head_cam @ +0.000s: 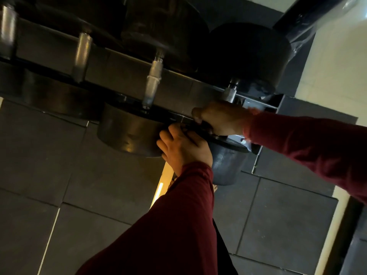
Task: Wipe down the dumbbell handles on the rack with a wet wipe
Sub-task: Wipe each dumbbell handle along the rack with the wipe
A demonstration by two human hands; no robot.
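Several dumbbells with black heads and knurled steel handles lie across a dark rack (pixel 127 62). My right hand (pixel 220 121) grips the lower end of the rightmost dumbbell handle (pixel 230 93), fingers curled round it. No wet wipe shows; the hand hides whatever lies under the palm. My left hand (pixel 182 147) rests against the rack's front rail (pixel 174 116), between two front heads, with its fingertips hidden. The handle to the left (pixel 153 82) and another handle (pixel 82 54) are bare.
The big front head (pixel 127 133) sits just left of my left hand, and a smaller head (pixel 224 165) hangs below my right hand. Dark rubber floor tiles (pixel 59 175) lie below. A pale wall (pixel 337 66) and the rack's upright post (pixel 297 14) are at the right.
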